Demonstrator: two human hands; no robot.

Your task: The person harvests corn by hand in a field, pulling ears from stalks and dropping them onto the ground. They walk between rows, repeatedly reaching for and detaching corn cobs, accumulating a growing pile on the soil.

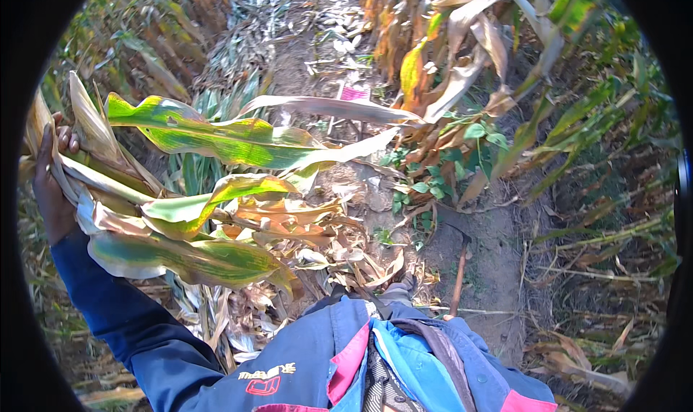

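My left hand (54, 179), at the far left, is closed around cut-looking maize stalks (116, 182); where their lower ends stand is hidden. Dry husks rise by the fingers, and long green-and-yellow leaves (216, 136) stretch right across the view. My right hand is out of view, below or behind the front of my jacket (292, 352). Just ahead of the jacket, to the right, is a sickle-like tool with a wooden handle (459, 279) and a thin dark blade (460, 232). The jacket covers the handle's near end, so what holds it cannot be seen.
Dry maize leaves (325, 222) litter the soil before my feet. Standing maize (422, 71) with a green vine (433, 179) at its base rises ahead. Pale maize cobs (341, 25) lie farther along the bare strip, beyond a pink object (354, 94). More maize (606, 195) lines the right.
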